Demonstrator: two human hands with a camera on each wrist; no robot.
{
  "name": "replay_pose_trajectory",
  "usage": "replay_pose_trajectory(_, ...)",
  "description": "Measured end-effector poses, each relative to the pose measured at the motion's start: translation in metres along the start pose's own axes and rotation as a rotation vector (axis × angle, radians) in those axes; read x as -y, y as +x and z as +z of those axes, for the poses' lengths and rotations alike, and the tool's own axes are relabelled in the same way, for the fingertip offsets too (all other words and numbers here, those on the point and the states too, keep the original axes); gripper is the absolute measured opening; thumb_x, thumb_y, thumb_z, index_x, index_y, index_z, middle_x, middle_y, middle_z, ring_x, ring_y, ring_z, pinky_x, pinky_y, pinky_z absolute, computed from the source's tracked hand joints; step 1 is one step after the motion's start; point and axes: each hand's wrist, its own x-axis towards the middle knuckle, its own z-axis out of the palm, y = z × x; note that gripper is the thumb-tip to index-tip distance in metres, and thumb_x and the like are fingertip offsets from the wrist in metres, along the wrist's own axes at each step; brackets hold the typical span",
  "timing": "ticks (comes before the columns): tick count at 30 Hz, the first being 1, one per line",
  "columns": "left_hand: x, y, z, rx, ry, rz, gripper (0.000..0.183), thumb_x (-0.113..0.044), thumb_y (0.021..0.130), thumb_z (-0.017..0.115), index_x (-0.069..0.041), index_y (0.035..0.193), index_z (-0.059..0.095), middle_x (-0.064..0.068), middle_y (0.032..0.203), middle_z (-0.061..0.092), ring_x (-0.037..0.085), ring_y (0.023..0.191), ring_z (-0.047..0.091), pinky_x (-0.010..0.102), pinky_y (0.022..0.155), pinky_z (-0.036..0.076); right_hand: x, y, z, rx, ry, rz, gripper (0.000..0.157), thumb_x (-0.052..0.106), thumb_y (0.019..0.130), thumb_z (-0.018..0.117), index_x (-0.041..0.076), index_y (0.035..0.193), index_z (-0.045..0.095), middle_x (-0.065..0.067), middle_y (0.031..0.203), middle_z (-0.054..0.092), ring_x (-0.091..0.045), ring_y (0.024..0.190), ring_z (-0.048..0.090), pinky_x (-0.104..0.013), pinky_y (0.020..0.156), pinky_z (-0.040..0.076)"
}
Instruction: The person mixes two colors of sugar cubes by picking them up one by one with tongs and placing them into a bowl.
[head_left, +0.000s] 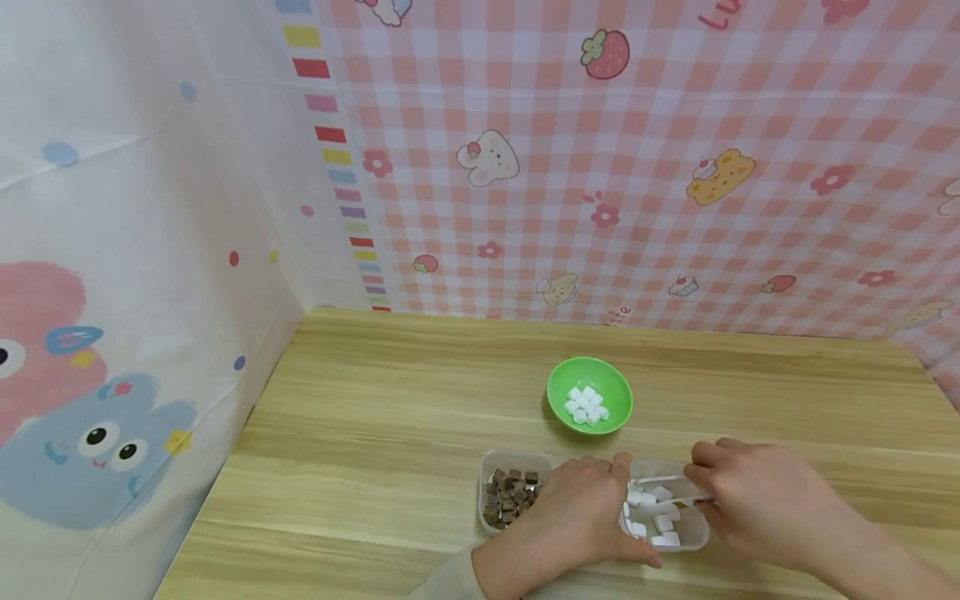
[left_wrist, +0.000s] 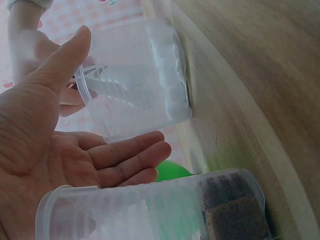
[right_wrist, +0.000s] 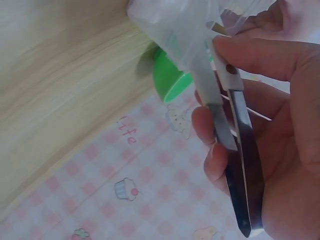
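My left hand (head_left: pixel 573 512) spans a clear plastic container (head_left: pixel 697 537), thumb on the near side and fingers along the far side. White cubes (head_left: pixel 665 523) lie on its floor. Small metal tongs with white tips (right_wrist: pixel 240 130) are gripped in my right hand (head_left: pixel 765 500), thumb on one arm and fingers on the other. Their white ends reach down into that container; whether they pinch a cube cannot be made out. Left of it, partly behind my left hand, a second clear container (head_left: pixel 486 467) holds brown cubes (head_left: pixel 517 492).
A green bowl (head_left: pixel 603 375) with several white cubes (head_left: pixel 587 406) in it stands behind the containers. All sit on a wood-grain table (head_left: pixel 375 433). A pink checked cloth (head_left: pixel 645 133) hangs at the back and a white printed cloth (head_left: pixel 187 192) at the left.
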Motion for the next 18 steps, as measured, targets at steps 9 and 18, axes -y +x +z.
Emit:
replay_pose_trajectory(9,0.0005,0.0003,-0.0005,0.009,-0.022,0.004,0.112,-0.082,0.067,0.079,-0.006,0.147,0.058,0.001,0.115,0.075,0.009,0.101,0.068,0.023,0.090,0.052,0.0072,0.0028,-0.0008,0.047,-0.037,-0.007,0.032,0.012,0.054,0.084,0.019,0.065,0.055,0.014,0.068,0.038,-0.005,0.056,0.034,-0.023,0.043,0.029)
replay_pose_trajectory(18,0.0010,0.0006,-0.0007,0.003,-0.009,0.011,0.111,-0.082,0.068,0.079,-0.006,0.146,0.059,0.001,0.109,0.075,0.009,0.098,0.067,0.022,0.088,0.053,0.0106,0.0046,-0.0012,0.067,-0.080,-0.032,0.032,0.012,0.054,0.085,0.017,0.063,0.054,0.011,0.068,0.037,-0.008,0.055,0.035,-0.024,0.043,0.030)
